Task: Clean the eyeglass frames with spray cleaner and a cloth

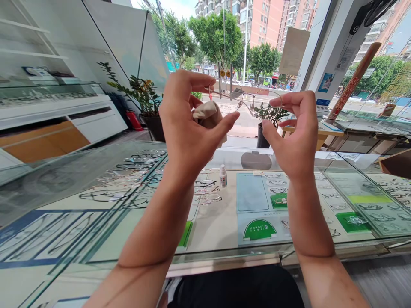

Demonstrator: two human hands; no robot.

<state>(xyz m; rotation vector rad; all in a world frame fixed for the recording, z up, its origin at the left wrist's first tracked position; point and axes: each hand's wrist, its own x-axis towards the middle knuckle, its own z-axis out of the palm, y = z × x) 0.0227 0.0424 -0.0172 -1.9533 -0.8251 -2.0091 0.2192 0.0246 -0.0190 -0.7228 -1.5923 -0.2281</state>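
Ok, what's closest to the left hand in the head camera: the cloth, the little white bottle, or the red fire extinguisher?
1. Cloth: held in the left hand itself.
2. Little white bottle: on the counter below the hand.
3. Red fire extinguisher: on the floor, far off to the left.

A small white dropper bottle (223,175) stands on the glass display counter (224,256), above rows of spectacle frames (205,190); behind it are a grey case (256,160) and a potted plant (144,96).
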